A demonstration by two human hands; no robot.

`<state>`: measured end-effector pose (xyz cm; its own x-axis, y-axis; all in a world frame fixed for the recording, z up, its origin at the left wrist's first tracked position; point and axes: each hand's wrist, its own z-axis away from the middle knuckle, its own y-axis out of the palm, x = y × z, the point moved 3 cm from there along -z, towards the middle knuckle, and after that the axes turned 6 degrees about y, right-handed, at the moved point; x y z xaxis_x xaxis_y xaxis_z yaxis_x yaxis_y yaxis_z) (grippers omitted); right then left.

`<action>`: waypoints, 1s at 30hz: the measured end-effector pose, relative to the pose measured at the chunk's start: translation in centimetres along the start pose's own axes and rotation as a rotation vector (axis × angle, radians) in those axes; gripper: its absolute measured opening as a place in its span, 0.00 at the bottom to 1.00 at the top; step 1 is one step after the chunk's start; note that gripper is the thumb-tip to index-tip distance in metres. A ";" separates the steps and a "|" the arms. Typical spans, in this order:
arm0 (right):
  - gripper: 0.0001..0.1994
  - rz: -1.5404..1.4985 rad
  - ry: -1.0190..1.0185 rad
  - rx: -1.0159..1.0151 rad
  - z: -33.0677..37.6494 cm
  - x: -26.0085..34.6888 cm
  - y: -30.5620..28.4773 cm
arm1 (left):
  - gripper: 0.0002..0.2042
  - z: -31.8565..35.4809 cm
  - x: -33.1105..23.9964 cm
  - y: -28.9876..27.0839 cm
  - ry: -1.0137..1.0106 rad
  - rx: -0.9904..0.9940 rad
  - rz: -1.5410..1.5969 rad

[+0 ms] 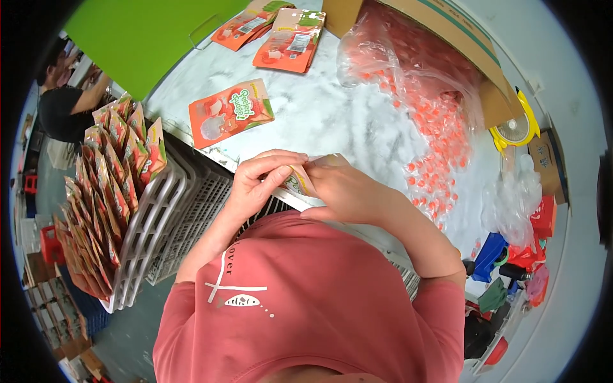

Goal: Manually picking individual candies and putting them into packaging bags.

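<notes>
Both hands meet at the near edge of the tabletop (332, 121), just above the person's chest. Left hand (262, 182): fingers curled, fingertips pinching the top edge of a small pouch (299, 182). Right hand (348, 191): closed around the same pouch from the other side, covering most of it; only a pale printed strip shows between the 2 hands.

Tabletop: white marbled surface, curved edge.

Green panel (147, 38): far left of the tabletop, flat, bright green.

Cardboard box (447, 32): far right, open, tipped toward the person.

Clear plastic bag (408, 83): spilling out of the box, full of small orange-red caps (434, 172), many lying loose inside it toward the right hand.

White slotted rack (153, 223): left of the person, below the tabletop edge, holding many orange pouches standing in rows (108, 185).

1 orange pouch (231, 112): lying flat on the tabletop, just beyond the hands, printed side up.

2 small stacks of orange pouches (287, 38): far side, near the box.

Yellow fan (516, 127): right of the box.

Another person (64, 108): far left, dark shirt.
</notes>
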<state>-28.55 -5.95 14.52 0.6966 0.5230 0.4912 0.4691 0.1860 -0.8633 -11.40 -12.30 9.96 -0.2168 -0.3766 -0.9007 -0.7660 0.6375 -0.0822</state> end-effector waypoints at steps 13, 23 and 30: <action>0.14 -0.121 0.291 -0.340 4.2 -1.0 -0.2 | 0.11 1.8 2.0 -1.2 -0.169 -0.209 0.155; 0.10 -0.186 0.233 -0.478 4.4 -1.2 0.4 | 0.13 0.7 0.6 -0.4 -0.092 0.021 0.066; 0.18 0.101 0.141 -0.585 4.7 0.2 -1.5 | 0.15 1.2 0.8 -0.1 -0.053 0.031 -0.101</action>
<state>-31.63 -2.20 15.38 0.7994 0.3914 0.4557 0.5899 -0.3677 -0.7189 -10.74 -11.87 8.69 -0.1066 -0.4038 -0.9086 -0.7631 0.6191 -0.1856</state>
